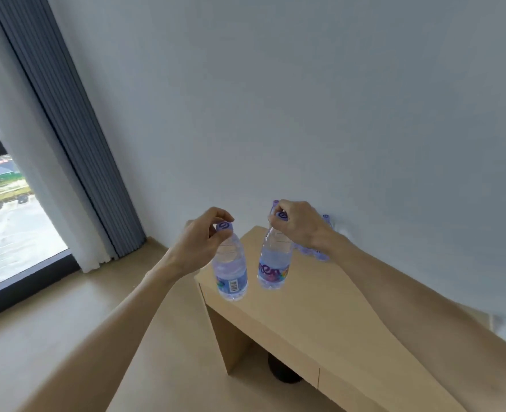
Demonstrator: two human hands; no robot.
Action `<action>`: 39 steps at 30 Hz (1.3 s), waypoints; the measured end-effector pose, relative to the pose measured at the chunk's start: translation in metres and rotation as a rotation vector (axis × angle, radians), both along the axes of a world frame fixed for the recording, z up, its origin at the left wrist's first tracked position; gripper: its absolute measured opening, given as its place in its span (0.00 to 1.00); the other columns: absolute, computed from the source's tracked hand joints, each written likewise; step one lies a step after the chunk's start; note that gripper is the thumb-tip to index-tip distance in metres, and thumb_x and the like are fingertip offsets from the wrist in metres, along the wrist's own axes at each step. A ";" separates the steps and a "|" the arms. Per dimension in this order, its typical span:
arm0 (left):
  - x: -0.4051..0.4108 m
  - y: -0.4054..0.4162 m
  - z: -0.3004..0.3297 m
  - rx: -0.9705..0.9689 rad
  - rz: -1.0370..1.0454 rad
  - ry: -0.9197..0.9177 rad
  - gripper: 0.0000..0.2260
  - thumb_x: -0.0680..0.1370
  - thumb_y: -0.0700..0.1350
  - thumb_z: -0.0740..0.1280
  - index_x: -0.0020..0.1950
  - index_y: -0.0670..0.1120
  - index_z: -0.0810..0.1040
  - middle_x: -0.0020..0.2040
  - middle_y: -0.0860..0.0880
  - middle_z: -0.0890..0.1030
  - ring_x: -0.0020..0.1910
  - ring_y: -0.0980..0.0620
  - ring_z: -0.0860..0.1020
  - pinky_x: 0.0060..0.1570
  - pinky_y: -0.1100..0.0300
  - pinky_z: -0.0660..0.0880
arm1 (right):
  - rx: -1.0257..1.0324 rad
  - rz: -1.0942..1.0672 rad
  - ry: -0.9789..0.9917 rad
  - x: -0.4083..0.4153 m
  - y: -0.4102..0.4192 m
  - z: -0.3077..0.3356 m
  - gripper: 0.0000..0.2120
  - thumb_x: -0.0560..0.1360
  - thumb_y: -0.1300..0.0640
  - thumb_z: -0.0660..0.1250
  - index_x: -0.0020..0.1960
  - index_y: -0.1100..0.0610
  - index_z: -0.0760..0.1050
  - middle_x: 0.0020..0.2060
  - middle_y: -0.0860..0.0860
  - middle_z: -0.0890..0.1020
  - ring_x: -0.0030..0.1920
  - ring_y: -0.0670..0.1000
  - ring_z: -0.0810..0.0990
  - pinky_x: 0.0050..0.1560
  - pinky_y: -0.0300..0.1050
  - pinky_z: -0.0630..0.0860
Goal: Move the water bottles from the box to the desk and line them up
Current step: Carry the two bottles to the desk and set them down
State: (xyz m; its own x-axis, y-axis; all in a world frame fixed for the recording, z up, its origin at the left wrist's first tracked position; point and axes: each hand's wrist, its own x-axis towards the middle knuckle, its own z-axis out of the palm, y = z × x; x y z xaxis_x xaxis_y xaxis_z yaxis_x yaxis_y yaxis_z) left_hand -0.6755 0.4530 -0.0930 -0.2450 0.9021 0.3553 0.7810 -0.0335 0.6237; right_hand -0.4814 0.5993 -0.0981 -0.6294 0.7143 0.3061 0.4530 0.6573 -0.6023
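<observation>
Pinched at their caps, two water bottles hang from my hands above the desk [320, 307]. My left hand [199, 243] curls its fingertips round the purple cap of the left bottle [231, 270]. That bottle hangs cap up, with its long axis close to vertical and its base tipped slightly toward me. Its label shows a barcode facing me, and it sits over the desk's near left edge.

My right hand [297, 226] grips the cap of the right bottle [274, 260] in the same way, thumb and fingers closed on the top. This bottle also points cap up, nearly vertical, leaning a little to the left at the base. Its label shows purple lettering. I cannot tell whether either base touches the wood; both look to be just above it. The two held bottles are near each other, side by side, but apart.

Behind my right hand, more bottles [320, 251] stand upright on the desk against the white wall [305, 114], partly hidden by my wrist.

To the left are a grey curtain [76, 144] and a window [5, 209]. A dark round object [283, 371] sits under the desk.
</observation>
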 end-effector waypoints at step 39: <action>0.117 0.454 -0.155 -0.316 -0.758 0.110 0.11 0.79 0.39 0.62 0.60 0.45 0.76 0.54 0.49 0.80 0.40 0.58 0.73 0.40 0.77 0.66 | -0.267 -0.676 -0.242 0.139 0.273 -0.151 0.08 0.75 0.49 0.66 0.48 0.54 0.75 0.46 0.48 0.79 0.45 0.52 0.78 0.45 0.47 0.77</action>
State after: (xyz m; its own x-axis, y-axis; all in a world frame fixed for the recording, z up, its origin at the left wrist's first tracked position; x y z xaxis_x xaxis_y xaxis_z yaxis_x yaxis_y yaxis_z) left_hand -0.5584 0.9073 -0.2482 0.4912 0.8700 0.0440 0.6743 -0.4117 0.6130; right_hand -0.3423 0.8721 -0.2495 -0.0570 0.9981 -0.0214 0.8441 0.0368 -0.5349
